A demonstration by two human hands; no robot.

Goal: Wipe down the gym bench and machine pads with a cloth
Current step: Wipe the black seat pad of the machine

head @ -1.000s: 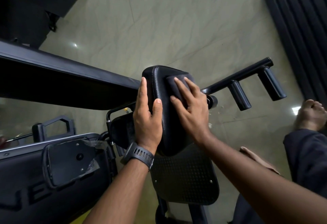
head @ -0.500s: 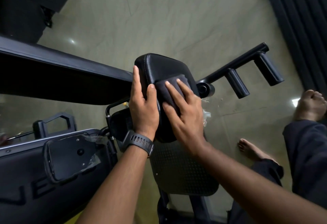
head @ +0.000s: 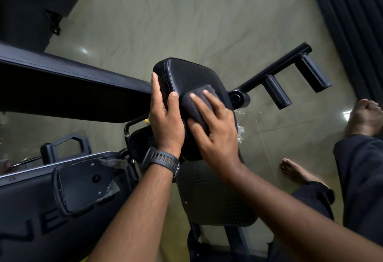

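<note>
Glossy tile floor (head: 186, 13) behind a blk stitched leather pad (head: 186, 73). L hand (head: 165, 121) clasps its edge; R hand (head: 217, 129), fingers flat, presses a dark folded cloth (head: 188, 108) onto it.

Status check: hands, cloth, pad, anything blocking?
Left hand grips pad edge. Right hand presses cloth flat on pad. Nothing blocking.
</note>
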